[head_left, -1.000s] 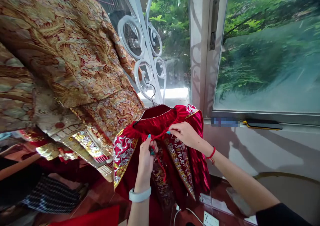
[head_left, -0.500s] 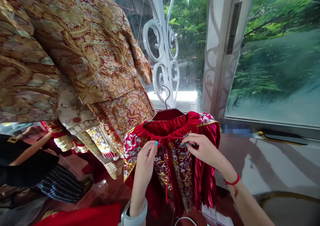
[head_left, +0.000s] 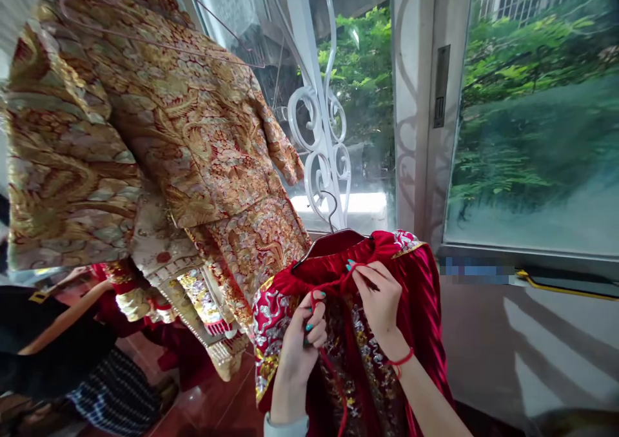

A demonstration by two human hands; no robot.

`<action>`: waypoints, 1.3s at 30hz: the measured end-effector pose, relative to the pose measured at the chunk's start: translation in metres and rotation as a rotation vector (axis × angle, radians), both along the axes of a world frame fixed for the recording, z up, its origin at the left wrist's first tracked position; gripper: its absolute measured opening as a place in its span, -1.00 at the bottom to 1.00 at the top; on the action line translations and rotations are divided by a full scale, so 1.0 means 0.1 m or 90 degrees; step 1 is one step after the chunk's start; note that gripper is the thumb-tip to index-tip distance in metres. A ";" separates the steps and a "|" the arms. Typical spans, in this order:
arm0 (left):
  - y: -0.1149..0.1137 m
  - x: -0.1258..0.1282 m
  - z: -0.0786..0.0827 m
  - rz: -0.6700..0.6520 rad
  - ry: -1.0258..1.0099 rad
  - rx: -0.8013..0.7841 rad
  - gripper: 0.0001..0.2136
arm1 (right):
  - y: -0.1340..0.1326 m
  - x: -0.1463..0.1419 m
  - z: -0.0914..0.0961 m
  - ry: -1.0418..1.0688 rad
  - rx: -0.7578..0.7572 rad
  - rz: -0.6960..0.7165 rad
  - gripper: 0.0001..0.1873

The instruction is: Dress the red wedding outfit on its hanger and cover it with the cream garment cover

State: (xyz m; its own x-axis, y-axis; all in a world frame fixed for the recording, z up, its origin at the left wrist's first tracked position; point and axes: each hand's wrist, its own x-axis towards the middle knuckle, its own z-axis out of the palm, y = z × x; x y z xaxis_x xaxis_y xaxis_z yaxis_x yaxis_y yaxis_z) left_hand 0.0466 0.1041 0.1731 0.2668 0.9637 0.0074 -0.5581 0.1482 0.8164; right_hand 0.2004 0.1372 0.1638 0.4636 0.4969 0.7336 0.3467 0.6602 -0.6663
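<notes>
Both hands are sitting closer together than half a second ago, and the view is tilting upward, so more of the window is showing. The left hand (head_left: 300, 337) is curling its grip shut around the red cord (head_left: 331, 285), fingers folded over a loop of it. The right hand (head_left: 380, 301) is pinching the same cord in a narrow grip, slightly above and to the right of the left grip.

That cord is running along the gathered waist of the red skirt (head_left: 423, 308), which is hanging from a dark hanger (head_left: 333, 238) directly above both grips. The hanger's hook is catching on the white window grille (head_left: 323, 147). A loose tail of cord is dangling straight below the left grip.

As I judge it, a firm downward tug could be tipping the hanger off the grille, since only a thin hook is carrying it. The cord could also be slipping out of the right pinch or snagging on the raised embroidery just under the grips. The gold jacket (head_left: 193, 134), hanging up and to the left of the grips, is close enough to be getting brushed.

Fingers are covering the crossing point, so whether the cord is knotted seems impossible to tell. The picture's lower edge is cutting off the skirt's hem, and far left of the grips only another person's arm (head_left: 62, 318) is showing.
</notes>
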 end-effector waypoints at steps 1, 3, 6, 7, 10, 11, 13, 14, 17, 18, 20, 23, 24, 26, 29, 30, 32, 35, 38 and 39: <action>0.00 0.00 0.02 0.004 0.037 0.019 -0.77 | 0.04 0.03 0.04 0.008 -0.016 0.082 -0.82; -0.01 0.01 0.06 0.024 0.133 0.065 -0.64 | 0.08 0.09 0.13 -0.019 -0.072 0.275 -0.78; -0.04 0.04 0.14 0.074 0.306 0.173 -0.61 | 0.07 0.19 0.23 -0.111 -0.166 0.497 -0.71; -0.06 0.04 0.17 0.090 0.367 0.213 -0.65 | 0.05 0.22 0.25 -0.135 -0.191 0.530 -0.70; -0.10 0.04 0.29 0.104 0.529 0.320 -0.70 | 0.03 0.30 0.32 -0.188 -0.237 0.597 -0.69; -0.12 0.04 0.34 0.096 0.575 0.348 -0.69 | 0.02 0.31 0.35 -0.197 -0.243 0.626 -0.71; -0.13 0.04 0.42 0.081 0.684 0.391 -0.65 | 0.02 0.33 0.39 -0.203 -0.250 0.676 -0.73; -0.13 0.05 0.45 0.078 0.751 0.405 -0.63 | 0.02 0.33 0.41 -0.205 -0.253 0.686 -0.74; -0.12 0.07 0.49 0.083 0.953 0.425 -0.57 | 0.00 0.30 0.44 -0.221 -0.263 0.665 -0.78; -0.12 0.07 0.49 0.088 0.991 0.432 -0.56 | -0.01 0.28 0.43 -0.222 -0.265 0.651 -0.79; -0.10 0.07 0.45 0.097 0.994 0.461 -0.57 | -0.04 0.25 0.40 -0.207 -0.262 0.622 -0.81; -0.04 0.04 0.33 0.152 0.900 0.532 -0.69 | -0.08 0.22 0.31 -0.189 -0.257 0.573 -0.83; -0.01 0.02 0.30 0.174 0.870 0.555 -0.73 | -0.10 0.21 0.29 -0.193 -0.256 0.556 -0.83; 0.04 -0.02 0.26 0.198 0.837 0.588 -0.77 | -0.14 0.19 0.26 -0.213 -0.257 0.516 -0.79; 0.09 -0.09 0.30 0.160 0.841 0.644 -0.79 | -0.22 0.15 0.24 -0.258 -0.267 0.415 -0.75; 0.10 -0.11 0.34 0.143 0.857 0.673 -0.80 | -0.24 0.13 0.24 -0.270 -0.273 0.378 -0.76; 0.11 -0.14 0.42 0.113 0.913 0.738 -0.84 | -0.27 0.10 0.21 -0.276 -0.283 0.324 -0.79; 0.15 -0.14 0.49 0.093 1.007 0.828 -0.86 | -0.27 0.07 0.16 -0.244 -0.256 0.269 -0.80; 0.19 -0.11 0.47 0.101 1.040 0.887 -0.82 | -0.26 0.06 0.09 -0.226 -0.179 0.210 -0.78; 0.20 -0.10 0.46 0.107 1.035 0.888 -0.81 | -0.26 0.06 0.08 -0.225 -0.152 0.193 -0.77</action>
